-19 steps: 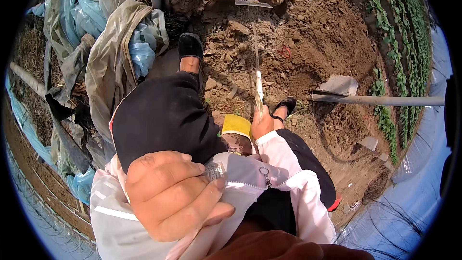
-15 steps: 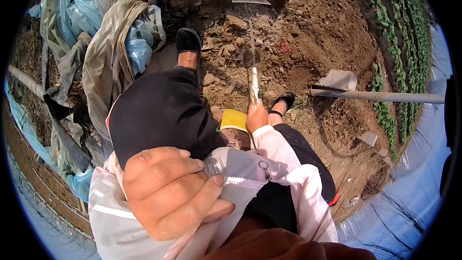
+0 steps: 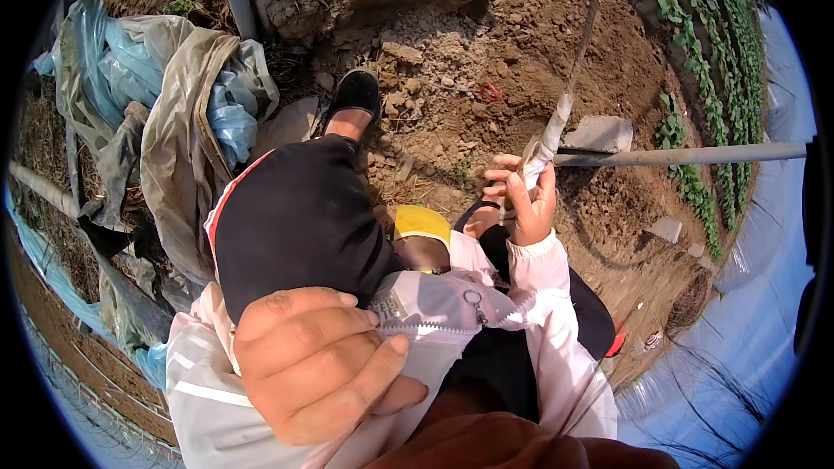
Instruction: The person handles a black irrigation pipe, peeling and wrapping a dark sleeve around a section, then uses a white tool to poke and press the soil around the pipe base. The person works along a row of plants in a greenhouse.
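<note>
Head view, the only one:
- Wearer's left hand (image 3: pixel 321 365) is curled tight, bunching the front of a white zip-up fabric jacket (image 3: pixel 530 365) worn by a second person right below the camera. The fingertips press the cloth just beside the zip line and the metal zip pull (image 3: pixel 474 299) sits near them. The right hand is out of frame.
- That person wears a black cap (image 3: pixel 295 217). Their own hand (image 3: pixel 526 204) is wrapped around a thin white-taped stick (image 3: pixel 552 135) that runs up over the brown clodded soil (image 3: pixel 486 43).
- Status, my read: the grip on the jacket is set and firm, and nothing is loose. I can't tell if the zip is fully closed, because the hand covers part of it.
- Around them: crumpled grey-blue plastic sheeting (image 3: pixel 174 113) to the left, a grey pipe (image 3: pixel 686 155) lying on the ground to the right, and a row of green plants (image 3: pixel 695 52) beyond it. A black shoe (image 3: pixel 356 91) is planted on the soil.
</note>
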Tool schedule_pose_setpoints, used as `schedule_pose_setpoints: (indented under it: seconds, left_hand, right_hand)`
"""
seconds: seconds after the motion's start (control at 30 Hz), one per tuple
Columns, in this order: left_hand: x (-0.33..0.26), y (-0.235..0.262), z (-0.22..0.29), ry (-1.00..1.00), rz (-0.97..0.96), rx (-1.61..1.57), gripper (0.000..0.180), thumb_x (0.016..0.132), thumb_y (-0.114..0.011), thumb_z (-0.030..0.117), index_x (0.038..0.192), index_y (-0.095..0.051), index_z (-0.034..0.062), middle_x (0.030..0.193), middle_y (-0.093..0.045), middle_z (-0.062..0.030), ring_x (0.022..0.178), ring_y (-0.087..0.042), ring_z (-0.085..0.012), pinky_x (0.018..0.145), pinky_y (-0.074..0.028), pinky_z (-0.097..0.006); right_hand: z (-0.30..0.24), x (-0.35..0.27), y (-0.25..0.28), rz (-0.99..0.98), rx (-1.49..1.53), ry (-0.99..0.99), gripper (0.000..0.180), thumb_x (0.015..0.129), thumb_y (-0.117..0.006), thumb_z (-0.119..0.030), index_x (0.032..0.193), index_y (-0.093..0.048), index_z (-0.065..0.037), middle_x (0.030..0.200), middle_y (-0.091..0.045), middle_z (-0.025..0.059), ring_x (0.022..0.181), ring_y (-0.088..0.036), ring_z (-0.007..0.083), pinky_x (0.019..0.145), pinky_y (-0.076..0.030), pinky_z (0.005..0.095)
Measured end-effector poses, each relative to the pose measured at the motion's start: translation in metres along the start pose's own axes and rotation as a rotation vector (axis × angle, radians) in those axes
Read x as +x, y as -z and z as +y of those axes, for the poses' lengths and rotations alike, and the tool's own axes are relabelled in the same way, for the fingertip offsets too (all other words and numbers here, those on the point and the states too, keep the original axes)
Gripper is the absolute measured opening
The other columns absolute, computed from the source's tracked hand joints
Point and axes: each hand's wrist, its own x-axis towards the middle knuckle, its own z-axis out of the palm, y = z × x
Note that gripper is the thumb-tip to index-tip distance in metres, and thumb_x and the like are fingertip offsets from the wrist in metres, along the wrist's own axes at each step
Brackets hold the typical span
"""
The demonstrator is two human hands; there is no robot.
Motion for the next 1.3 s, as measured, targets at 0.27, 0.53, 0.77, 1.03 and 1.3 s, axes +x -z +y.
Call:
schedule_pose_setpoints:
  seconds: [0.27, 0.53, 0.77, 1.03, 1.3]
  left_hand:
    - [0.018, -0.019, -0.019, -0.119, 0.084, -0.053, 0.025, 0.067, -0.076, 0.022, 0.079, -0.074, 0.0004, 0.062, -0.062, -0.0042, 0.059, -0.063, -0.019, 0.06, -0.054, -0.032]
    - [0.012, -0.018, -0.018, -0.081, 0.107, -0.055, 0.024, 0.068, -0.077, 0.021, 0.079, -0.074, -0.0007, 0.062, -0.062, -0.004, 0.059, -0.063, -0.0188, 0.061, -0.053, -0.032]
    - [0.041, 0.008, -0.016, 0.021, -0.135, -0.037, 0.025, 0.068, -0.082, 0.021, 0.079, -0.073, 0.0005, 0.06, -0.058, -0.0023, 0.057, -0.059, -0.0173, 0.054, -0.05, -0.028]
    - [0.036, 0.004, -0.018, -0.008, -0.101, -0.041, 0.022, 0.067, -0.081, 0.018, 0.077, -0.072, 0.0009, 0.06, -0.058, -0.0024, 0.057, -0.059, -0.0176, 0.056, -0.05, -0.027]
    - [0.038, 0.003, -0.017, 0.017, -0.119, -0.024, 0.025, 0.065, -0.082, 0.021, 0.077, -0.072, 0.0014, 0.059, -0.057, -0.0019, 0.057, -0.059, -0.0171, 0.055, -0.048, -0.027]
  right_hand:
    - [0.045, 0.051, 0.016, 0.031, -0.255, -0.189, 0.019, 0.102, -0.056, -0.01, 0.118, -0.047, -0.007, 0.067, -0.053, 0.0006, 0.047, -0.046, 0.0072, 0.04, -0.041, 0.0236]
    - [0.106, 0.197, 0.002, -0.076, -1.166, -0.04, 0.025, 0.101, -0.055, -0.021, 0.117, -0.039, -0.009, 0.082, -0.064, 0.0285, 0.081, -0.064, 0.0518, 0.07, -0.048, 0.0546]
    - [0.118, 0.168, -0.027, -0.052, -1.034, -0.113, 0.027, 0.099, -0.054, -0.017, 0.12, -0.04, -0.008, 0.088, -0.064, 0.0284, 0.087, -0.064, 0.0507, 0.074, -0.048, 0.0534]
    - [0.096, 0.187, -0.02, -0.004, -0.816, 0.073, 0.02, 0.101, -0.055, -0.023, 0.111, -0.048, -0.007, 0.083, -0.064, 0.0237, 0.078, -0.064, 0.0457, 0.069, -0.048, 0.0501]
    - [0.162, 0.142, -0.002, -0.003, -0.697, -0.051, 0.018, 0.101, -0.057, -0.02, 0.113, -0.051, -0.008, 0.087, -0.062, 0.0148, 0.077, -0.061, 0.0316, 0.066, -0.046, 0.0406]
